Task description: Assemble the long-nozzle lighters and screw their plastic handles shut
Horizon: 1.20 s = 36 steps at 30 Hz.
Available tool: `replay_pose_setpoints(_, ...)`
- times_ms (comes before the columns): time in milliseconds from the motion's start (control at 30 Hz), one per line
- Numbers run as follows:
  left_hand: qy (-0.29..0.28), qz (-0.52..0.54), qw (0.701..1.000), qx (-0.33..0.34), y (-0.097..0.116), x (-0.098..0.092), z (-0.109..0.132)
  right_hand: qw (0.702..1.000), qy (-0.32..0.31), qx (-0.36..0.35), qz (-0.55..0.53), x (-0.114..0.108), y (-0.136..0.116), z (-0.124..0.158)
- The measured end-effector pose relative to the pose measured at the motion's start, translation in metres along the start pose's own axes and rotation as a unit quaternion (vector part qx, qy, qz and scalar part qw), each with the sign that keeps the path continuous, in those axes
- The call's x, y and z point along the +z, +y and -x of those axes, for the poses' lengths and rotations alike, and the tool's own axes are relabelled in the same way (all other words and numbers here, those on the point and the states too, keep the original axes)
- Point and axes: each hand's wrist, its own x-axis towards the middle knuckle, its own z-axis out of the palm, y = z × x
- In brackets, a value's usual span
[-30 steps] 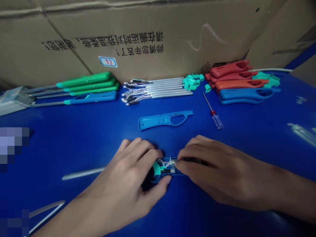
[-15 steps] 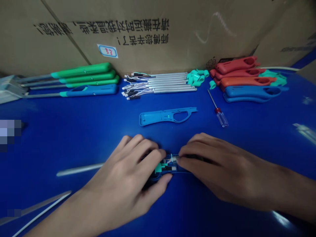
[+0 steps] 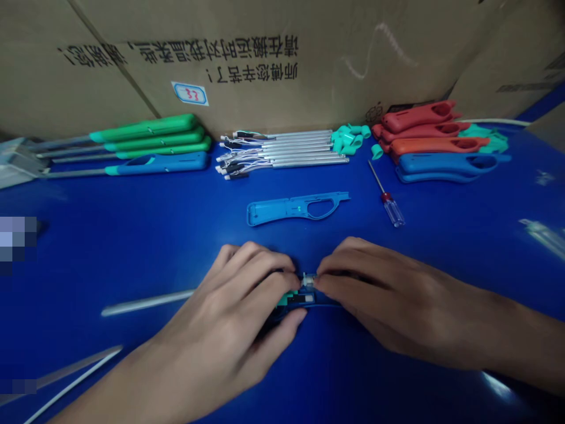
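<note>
Between my hands lies an open lighter body, a blue half-shell with parts inside. A metal tube runs out from it to the left. My left hand is closed around the left part of the shell, thumb on the near side, fingertips on the parts. Just beside them show a teal piece and a black igniter with a white end. My right hand is pinched over the right part of the lighter, next to a small whitish valve fitting. Its fingers hide most of that end.
Beyond my hands lies another blue half-shell. A screwdriver is to its right. Further back are metal tubes with wires, teal caps, red shells, blue shells and green lighters, before a cardboard wall.
My left fingertips have moved right, up to the whitish fitting, and cover more of the teal piece. My right hand stays pinched at its end. The view has shifted slightly.
</note>
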Motion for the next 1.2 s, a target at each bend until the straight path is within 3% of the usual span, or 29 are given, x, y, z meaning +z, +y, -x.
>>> replay_pose_setpoints(767, -0.021, 0.018, 1.000, -0.007, -0.0001, -0.0004, -0.0011, 1.000, 0.015, 0.014, 0.011, -0.0006, -0.0004, 0.0007)
replay_pose_setpoints(1200, -0.009, 0.011, 1.000, -0.001, 0.0013, -0.0007, -0.0033, 1.000, -0.011, 0.012, -0.007, -0.0031, -0.0002, -0.0009)
